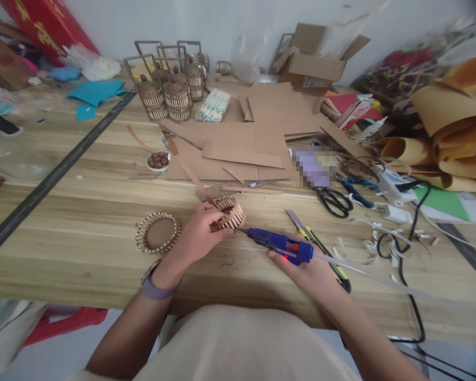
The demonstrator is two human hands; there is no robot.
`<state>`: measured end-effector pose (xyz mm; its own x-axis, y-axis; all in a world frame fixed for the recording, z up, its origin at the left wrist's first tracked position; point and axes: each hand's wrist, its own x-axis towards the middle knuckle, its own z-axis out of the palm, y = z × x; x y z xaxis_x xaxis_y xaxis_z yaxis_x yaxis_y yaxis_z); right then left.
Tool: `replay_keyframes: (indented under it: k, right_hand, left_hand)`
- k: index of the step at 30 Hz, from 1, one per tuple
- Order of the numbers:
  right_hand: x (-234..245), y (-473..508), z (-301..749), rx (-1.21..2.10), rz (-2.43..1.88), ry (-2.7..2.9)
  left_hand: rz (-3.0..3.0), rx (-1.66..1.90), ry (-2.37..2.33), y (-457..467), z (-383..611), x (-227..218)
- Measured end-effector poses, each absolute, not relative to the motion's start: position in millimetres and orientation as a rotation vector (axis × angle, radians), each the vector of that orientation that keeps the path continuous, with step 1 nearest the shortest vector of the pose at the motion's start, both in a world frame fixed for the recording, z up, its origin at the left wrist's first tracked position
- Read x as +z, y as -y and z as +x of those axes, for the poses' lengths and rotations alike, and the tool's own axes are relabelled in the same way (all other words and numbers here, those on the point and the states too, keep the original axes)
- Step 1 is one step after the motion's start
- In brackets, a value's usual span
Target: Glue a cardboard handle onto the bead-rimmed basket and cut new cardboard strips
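Observation:
My left hand (200,233) is closed around a small round basket (234,216) of upright wooden slats, tilted on its side above the table. In my right hand (305,272) is a blue hot glue gun (280,244) with a clear glue stick in its back and a small red light lit. The gun's nozzle points left and is close to the basket's lower edge; whether it touches, I cannot tell. Left of my left hand lies another round slatted basket (158,233) with a flat brown base. A yellow-black utility knife (321,248) lies beside my right hand.
Cardboard sheets (269,121) cover the middle back. Several lidded baskets with tall handles (177,98) stand behind, near a bowl of brown beads (157,161). Black scissors (335,201), pliers (357,190) and a black cable (414,238) lie to the right.

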<state>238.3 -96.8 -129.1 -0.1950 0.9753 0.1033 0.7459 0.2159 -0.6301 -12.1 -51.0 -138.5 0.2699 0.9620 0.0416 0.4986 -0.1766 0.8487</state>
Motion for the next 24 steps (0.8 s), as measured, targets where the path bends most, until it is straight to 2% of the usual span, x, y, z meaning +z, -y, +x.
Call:
replay_keyframes:
  k: [3, 5, 8, 12, 16, 19, 22, 24]
  right_hand:
    - [-137, 93, 244, 0.511, -1.485, 2.146]
    - [-143, 89, 248, 0.551, -1.517, 2.074]
    - [-152, 77, 249, 0.876, -1.654, 1.657]
    - [-158, 60, 243, 1.383, -1.544, 1.112]
    - [-158, 47, 246, 1.617, -1.479, 1.082]
    - [-147, 43, 255, 1.494, -1.553, 1.365]
    - [-121, 49, 260, 1.033, -1.68, 1.676]
    - [-97, 62, 256, 0.738, -1.617, 1.724]
  left_hand:
    - [1.777, 0.768, -1.362, 51, -13, -141]
    - [1.793, 0.75, -1.38, 51, -12, -142]
    - [1.874, 0.726, -1.418, 51, -10, -145]
    - [2.043, 0.712, -1.465, 52, -7, -150]
    - [2.251, 0.657, -1.533, 54, -6, -155]
    - [2.359, 0.583, -1.583, 55, -4, -159]
    - [2.437, 0.54, -1.585, 57, -2, -163]
    - [2.468, 0.533, -1.591, 58, 0, -164]
